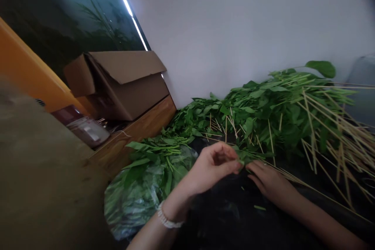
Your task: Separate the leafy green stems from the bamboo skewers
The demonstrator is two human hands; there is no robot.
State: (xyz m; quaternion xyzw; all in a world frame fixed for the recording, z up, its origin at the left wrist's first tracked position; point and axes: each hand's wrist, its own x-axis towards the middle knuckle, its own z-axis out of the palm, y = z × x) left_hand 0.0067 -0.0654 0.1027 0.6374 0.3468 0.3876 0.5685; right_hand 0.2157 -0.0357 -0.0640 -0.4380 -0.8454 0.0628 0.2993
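Observation:
My left hand [215, 164], with a pale beaded bracelet [168, 218] on its wrist, is raised with thumb and fingertips pinched on a green stem [240, 161]. My right hand [265, 175] is close beside it, its fingers closed on leafy greens [249, 156] whose lower part it partly hides. Thin wooden sticks [295, 179] run past the back of my right hand; whether it touches them I cannot tell. Small cut bits of green stem [259, 208] lie on the black sheet [222, 222] below my hands.
A large heap of leafy greens [263, 97] lies along the white wall [240, 23]. Many loose sticks [348, 148] are piled at the right. A clear plastic bag [131, 203] with greens stands at the left. Behind it are an open cardboard box [137, 93] and a wooden ledge [158, 115].

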